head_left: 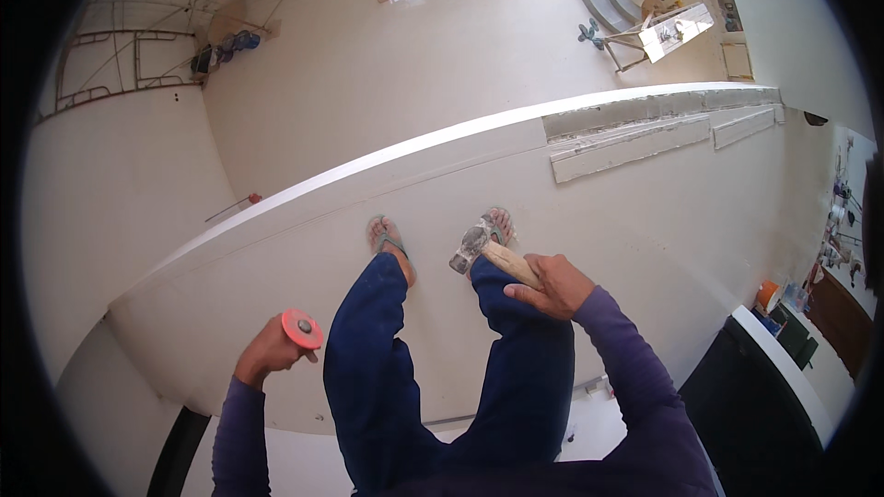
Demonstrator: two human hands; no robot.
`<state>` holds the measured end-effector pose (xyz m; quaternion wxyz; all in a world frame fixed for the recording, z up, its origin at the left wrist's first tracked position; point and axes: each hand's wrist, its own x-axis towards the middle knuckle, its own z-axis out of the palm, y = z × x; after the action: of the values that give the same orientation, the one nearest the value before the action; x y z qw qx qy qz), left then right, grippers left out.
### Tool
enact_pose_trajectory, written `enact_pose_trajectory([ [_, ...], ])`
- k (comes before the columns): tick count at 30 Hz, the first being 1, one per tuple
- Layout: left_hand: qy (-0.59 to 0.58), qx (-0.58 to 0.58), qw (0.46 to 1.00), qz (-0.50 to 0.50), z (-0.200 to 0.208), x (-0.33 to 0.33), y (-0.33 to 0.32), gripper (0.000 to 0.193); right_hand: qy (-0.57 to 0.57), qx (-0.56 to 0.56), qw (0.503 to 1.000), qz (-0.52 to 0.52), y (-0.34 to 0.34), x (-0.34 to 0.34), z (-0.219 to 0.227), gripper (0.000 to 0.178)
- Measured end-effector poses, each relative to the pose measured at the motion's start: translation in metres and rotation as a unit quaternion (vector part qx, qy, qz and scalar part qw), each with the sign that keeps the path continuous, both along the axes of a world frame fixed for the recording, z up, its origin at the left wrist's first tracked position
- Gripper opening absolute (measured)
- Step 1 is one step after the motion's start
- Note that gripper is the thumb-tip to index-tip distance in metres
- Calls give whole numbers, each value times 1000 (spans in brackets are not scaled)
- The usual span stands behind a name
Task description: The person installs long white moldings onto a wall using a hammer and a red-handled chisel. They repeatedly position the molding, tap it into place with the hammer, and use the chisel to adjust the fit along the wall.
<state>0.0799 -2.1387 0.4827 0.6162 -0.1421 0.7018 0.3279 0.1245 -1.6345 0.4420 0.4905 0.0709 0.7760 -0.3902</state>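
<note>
My right hand (559,285) is closed round the wooden handle of a hammer (475,245). Its dusty grey steel head hangs in front of my right foot in the view. At the left, away from my legs, my left hand (263,350) grips a chisel with a round orange-red hand guard (297,320). The chisel's metal striking end faces up at the middle of the guard. Its blade is hidden below the guard and my fist. Chisel and hammer are well apart, on either side of my knees.
I am in sandals on a pale dusty floor (442,313). A white-topped low wall (414,143) runs across in front; beyond it lie a lower floor, scaffolding (138,60) and a work table (677,32). Whitish strips (635,147) line the wall's right part. An orange bucket (766,294) is far right.
</note>
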Motion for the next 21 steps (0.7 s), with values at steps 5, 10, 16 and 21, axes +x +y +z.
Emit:
enact_pose_trajectory([
  [5,288,-43,938,-186,-239,-116,17,13,91,70,968,221,-27,-47,-161,45],
  [10,338,30,924,-175,-398,-132,71,21,31,31,946,322,-66,-47,-267,42],
  [16,221,17,939,-261,-468,-116,89,58,45,-35,916,398,-38,-9,-333,46],
  [21,226,56,930,-283,-457,-132,73,20,12,-20,906,423,-19,-30,-341,52],
])
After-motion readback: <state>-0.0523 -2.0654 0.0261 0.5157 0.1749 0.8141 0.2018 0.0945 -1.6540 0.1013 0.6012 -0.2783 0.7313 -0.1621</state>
